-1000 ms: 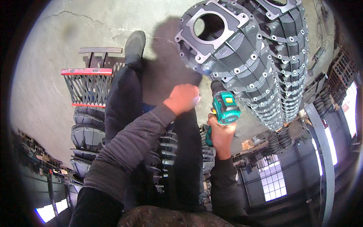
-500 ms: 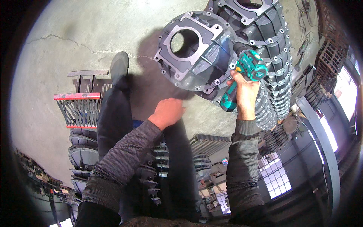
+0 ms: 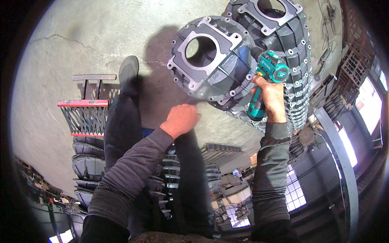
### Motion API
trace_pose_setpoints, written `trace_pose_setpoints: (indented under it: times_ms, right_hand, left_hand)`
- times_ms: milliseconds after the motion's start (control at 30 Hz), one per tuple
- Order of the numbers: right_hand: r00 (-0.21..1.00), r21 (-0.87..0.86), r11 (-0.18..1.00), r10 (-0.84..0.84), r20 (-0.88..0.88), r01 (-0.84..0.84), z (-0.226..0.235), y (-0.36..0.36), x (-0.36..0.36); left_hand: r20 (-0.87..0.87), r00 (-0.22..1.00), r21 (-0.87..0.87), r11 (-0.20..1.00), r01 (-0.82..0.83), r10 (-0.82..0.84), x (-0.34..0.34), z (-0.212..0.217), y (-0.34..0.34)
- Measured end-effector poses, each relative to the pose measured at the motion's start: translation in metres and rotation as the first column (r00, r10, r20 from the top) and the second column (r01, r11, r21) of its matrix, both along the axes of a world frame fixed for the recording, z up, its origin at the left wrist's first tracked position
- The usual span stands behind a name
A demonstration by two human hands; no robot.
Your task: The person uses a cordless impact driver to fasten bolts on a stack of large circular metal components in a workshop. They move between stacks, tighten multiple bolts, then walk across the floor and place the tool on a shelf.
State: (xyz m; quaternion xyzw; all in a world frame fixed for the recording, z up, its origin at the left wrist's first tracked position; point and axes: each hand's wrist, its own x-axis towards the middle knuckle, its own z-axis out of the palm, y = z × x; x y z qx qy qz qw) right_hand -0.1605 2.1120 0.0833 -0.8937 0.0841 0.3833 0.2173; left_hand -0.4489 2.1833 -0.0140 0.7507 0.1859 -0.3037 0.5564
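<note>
driving fastener into flange of top grey cast housing (image 3: pixel 210 60) on stack, by the look of it. right hand (image 3: pixel 269 97) wrapped tight on teal cordless driver (image 3: pixel 265 81), nose at rim. left hand (image 3: pixel 180 119) empty, loosely curled, just beside housing. next likely: bit seated square on bolt.

Two big grey cast housings stand side by side on the concrete floor (image 3: pixel 73 48), one nearer (image 3: pixel 210 60) and one at the top edge (image 3: pixel 279 24). There is one teal cordless drill (image 3: pixel 265 81). One red mesh rack (image 3: pixel 83 117) stands at the left. Two hands show, left (image 3: pixel 180 119) and right (image 3: pixel 269 95). One shoe (image 3: pixel 127 71) is visible.
</note>
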Motion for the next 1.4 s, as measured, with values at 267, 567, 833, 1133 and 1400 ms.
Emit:
trace_pose_setpoints:
  times_ms: [267,567,833,1133,1400]
  right_hand:
    - [0.967,-0.107,0.964,0.234,-0.104,-0.244,0.008,0.017,0.032]
    - [0.904,-0.177,0.888,0.403,-0.143,-0.424,0.009,0.018,0.05]
    - [0.898,-0.2,0.877,0.412,-0.152,-0.436,0.004,0.015,0.054]
    - [0.874,-0.18,0.857,0.46,-0.155,-0.483,0.008,0.02,0.053]
    - [0.845,-0.199,0.821,0.516,-0.138,-0.534,0.004,0.014,0.056]
  left_hand:
    - [0.007,0.998,-0.048,0.997,-0.068,0.068,0.004,0.0,0.008]
    - [-0.012,0.997,-0.063,0.995,-0.072,0.072,0.004,0.0,0.007]
    - [-0.074,0.997,-0.129,0.991,-0.047,0.038,0.009,0.001,0.012]
    - [-0.092,0.996,-0.127,0.992,-0.011,0.0,0.014,0.003,0.014]
    - [-0.015,1.0,0.0,1.0,-0.012,0.012,-0.005,-0.003,-0.003]
